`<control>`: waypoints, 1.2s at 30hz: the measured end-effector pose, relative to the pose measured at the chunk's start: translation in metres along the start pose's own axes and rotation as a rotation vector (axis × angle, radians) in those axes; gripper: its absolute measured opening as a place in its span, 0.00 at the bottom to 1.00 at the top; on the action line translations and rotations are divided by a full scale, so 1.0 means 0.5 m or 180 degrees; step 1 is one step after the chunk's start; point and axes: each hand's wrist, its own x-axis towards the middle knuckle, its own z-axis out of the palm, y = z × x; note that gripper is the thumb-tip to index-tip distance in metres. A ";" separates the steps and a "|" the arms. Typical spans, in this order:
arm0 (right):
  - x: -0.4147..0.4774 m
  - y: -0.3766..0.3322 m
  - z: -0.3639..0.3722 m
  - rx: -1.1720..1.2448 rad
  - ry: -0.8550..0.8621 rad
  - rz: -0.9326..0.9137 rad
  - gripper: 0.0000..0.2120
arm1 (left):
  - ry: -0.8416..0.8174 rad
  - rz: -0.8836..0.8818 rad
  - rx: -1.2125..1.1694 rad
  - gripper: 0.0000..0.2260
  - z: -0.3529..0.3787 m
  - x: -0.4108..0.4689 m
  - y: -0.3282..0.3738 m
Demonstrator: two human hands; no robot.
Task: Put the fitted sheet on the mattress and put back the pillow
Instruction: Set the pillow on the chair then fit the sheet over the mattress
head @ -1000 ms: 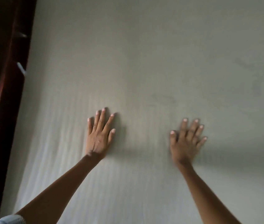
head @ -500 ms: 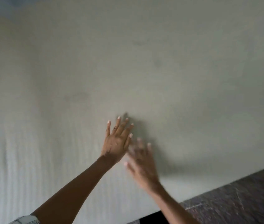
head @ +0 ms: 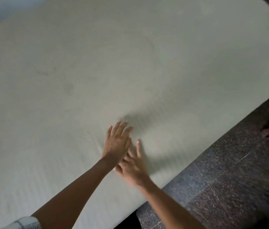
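Sheet (head: 64,83): we count one, pale, spread flat over the bed, filling the left and far scene. We see two hands reaching over it near its right edge, both with fingers straight, holding nothing. Left hand (head: 117,143) overlaps the blurred right hand (head: 134,170). Dark speckled floor (head: 229,171) lies right.

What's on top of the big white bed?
Just two flat hands: the left hand rests on the pale bed top, partly covering the right hand. No pillow shows. Whatever lies beneath the hands is hidden.
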 end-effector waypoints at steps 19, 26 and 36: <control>0.098 0.483 -0.118 0.0080 0.0587 0.1082 0.33 | 0.0015 0.0156 0.0261 0.28 0.080 0.424 0.261; 0.075 0.690 -0.204 0.0181 0.0684 0.0353 0.28 | -0.0237 0.0150 0.0522 0.26 0.070 0.521 0.346; 0.234 1.039 -0.244 -0.0044 0.1035 0.2618 0.32 | -0.0012 -0.0601 0.0527 0.26 0.078 0.647 0.368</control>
